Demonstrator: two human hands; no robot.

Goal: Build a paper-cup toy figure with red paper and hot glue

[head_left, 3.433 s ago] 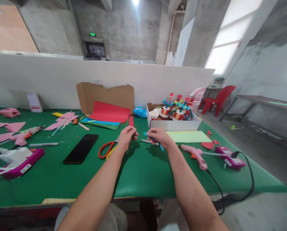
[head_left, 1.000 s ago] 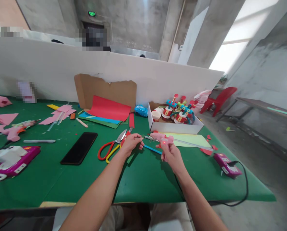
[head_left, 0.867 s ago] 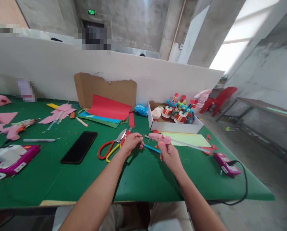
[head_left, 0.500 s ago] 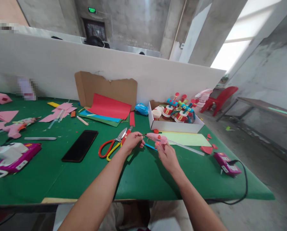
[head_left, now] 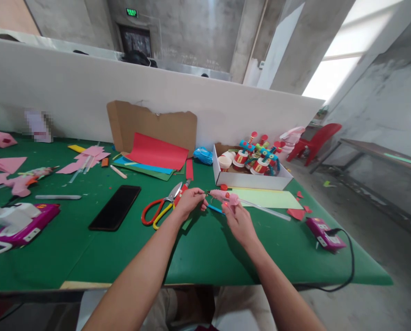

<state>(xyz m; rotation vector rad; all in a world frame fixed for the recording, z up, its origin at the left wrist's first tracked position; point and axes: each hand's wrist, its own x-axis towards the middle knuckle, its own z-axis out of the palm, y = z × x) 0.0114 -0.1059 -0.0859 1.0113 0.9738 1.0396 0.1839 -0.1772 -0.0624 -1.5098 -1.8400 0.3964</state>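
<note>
My right hand [head_left: 239, 221] is closed around a pink glue gun [head_left: 224, 196] and holds it above the green table [head_left: 205, 248], nozzle pointing left. My left hand [head_left: 188, 202] pinches a small piece at the nozzle tip; the piece is too small to name. A thin blue strip [head_left: 215, 210] lies on the table just under the two hands. Red and yellow scissors [head_left: 160, 208] lie to the left of my left hand.
A black phone [head_left: 116, 213] lies left of the scissors. A white box [head_left: 250, 177] with colourful cup figures stands behind, with a pale green sheet [head_left: 267, 198] before it. Red and blue paper [head_left: 155, 159] leans on cardboard. A magenta device [head_left: 324, 233] with cable sits right; another [head_left: 26, 225] far left.
My right hand has put down the blue strip and taken up the pink glue gun from the right. It has brought the nozzle to the piece in my left hand.
</note>
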